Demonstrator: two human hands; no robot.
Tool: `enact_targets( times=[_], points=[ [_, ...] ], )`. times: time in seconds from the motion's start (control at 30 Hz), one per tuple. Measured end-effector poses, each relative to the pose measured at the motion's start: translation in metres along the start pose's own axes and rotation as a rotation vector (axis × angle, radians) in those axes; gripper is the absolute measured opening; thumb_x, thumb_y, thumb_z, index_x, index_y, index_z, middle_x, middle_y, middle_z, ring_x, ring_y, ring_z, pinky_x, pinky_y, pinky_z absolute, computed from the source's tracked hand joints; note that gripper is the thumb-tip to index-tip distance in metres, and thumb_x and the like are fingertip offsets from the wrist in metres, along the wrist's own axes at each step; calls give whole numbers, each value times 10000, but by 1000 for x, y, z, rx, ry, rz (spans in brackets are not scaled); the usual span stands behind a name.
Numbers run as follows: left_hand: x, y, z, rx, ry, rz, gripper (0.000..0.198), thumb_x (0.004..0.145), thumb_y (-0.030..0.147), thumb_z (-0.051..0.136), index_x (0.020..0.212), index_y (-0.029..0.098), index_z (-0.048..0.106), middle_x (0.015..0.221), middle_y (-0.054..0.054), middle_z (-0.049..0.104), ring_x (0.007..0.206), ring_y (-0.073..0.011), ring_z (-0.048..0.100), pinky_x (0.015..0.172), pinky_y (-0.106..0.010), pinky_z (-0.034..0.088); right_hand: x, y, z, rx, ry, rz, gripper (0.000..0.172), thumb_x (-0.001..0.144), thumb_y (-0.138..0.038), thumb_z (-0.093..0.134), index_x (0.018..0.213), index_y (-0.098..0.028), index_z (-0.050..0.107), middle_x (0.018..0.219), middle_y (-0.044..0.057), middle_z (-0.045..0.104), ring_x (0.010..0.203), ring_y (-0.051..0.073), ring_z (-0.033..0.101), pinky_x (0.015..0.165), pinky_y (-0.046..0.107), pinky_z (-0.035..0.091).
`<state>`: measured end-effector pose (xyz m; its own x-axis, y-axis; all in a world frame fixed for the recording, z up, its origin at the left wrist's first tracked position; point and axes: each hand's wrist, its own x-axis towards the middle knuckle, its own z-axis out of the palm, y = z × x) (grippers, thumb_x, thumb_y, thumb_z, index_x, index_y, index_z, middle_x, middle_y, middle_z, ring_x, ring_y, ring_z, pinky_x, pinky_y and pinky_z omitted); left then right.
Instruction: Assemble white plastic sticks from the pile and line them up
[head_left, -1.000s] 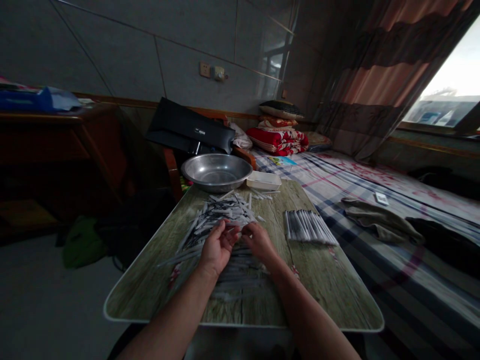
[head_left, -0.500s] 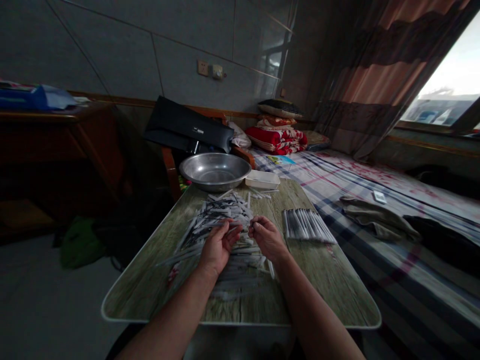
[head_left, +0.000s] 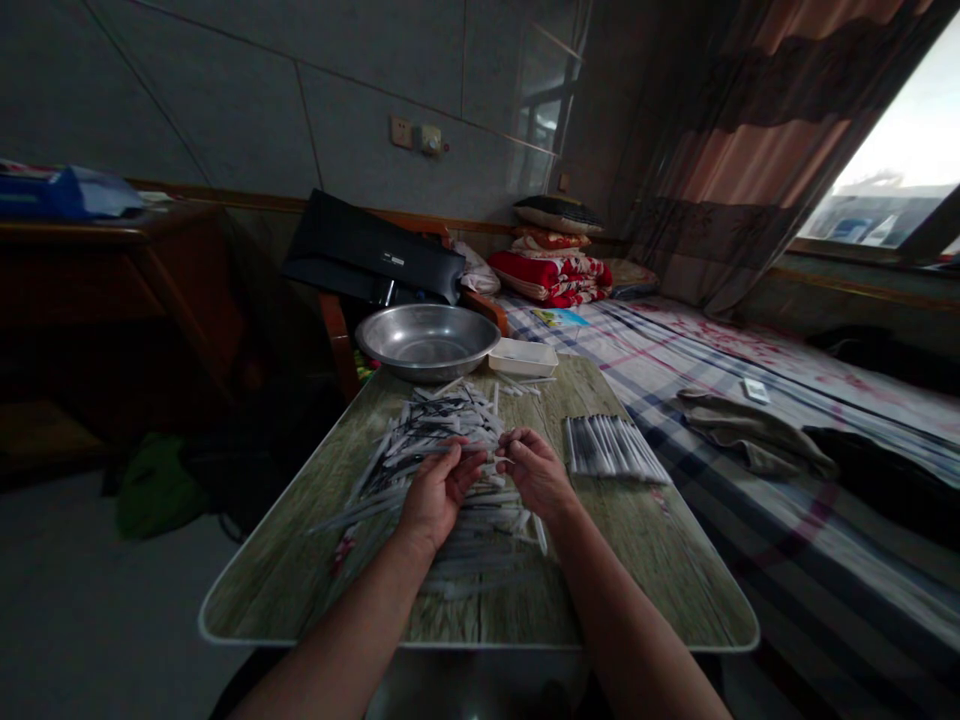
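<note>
Over a wooden-patterned folding table [head_left: 285,590], my left hand [head_left: 435,500] is closed around a slim whitish pen-like tube that points toward my right hand. My right hand [head_left: 536,475] pinches at that tube's other end, fingertips close together; the exact part in them is too small to make out. Under and behind both hands spreads a loose heap of white tubes and thin dark refill-like sticks [head_left: 427,430]. To the right of my right hand lies a neat row of white pens with dark ends [head_left: 615,450], side by side.
A wide steel basin [head_left: 427,345] and a white plastic box [head_left: 523,358] stand at the table's far edge. A chair with a black case [head_left: 375,250] is behind them. The bed [head_left: 637,370] borders the right side, with a phone [head_left: 755,390] and clothes on it.
My hands stay nearly in place, the right fingers shifting slightly at the tube's end. The whole view has moved a little.
</note>
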<state>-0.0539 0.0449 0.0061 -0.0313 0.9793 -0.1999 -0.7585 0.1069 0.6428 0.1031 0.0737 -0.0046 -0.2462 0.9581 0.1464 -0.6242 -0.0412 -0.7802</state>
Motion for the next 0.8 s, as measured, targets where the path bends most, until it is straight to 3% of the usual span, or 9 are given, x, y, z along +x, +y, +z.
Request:
enact_targets(
  times=[0.57, 0.8],
  points=[
    [-4, -2, 3, 15, -27, -27, 109, 801, 112, 638, 907, 133, 653, 884, -85, 753, 786, -183, 726, 608, -210, 578, 0, 0, 1, -72, -5, -31, 242, 695, -286, 780, 826, -220, 587, 825, -22, 563, 649, 91, 540, 627, 240, 477],
    [-3, -2, 0, 57, -34, 22, 142, 757, 151, 700, 892, 138, 658, 876, -72, 750, 792, -184, 724, 620, -215, 579, 3, 5, -3, -121, 57, -64, 248, 651, -280, 794, 829, -212, 636, 764, -9, 599, 646, 114, 561, 636, 251, 478]
  ],
)
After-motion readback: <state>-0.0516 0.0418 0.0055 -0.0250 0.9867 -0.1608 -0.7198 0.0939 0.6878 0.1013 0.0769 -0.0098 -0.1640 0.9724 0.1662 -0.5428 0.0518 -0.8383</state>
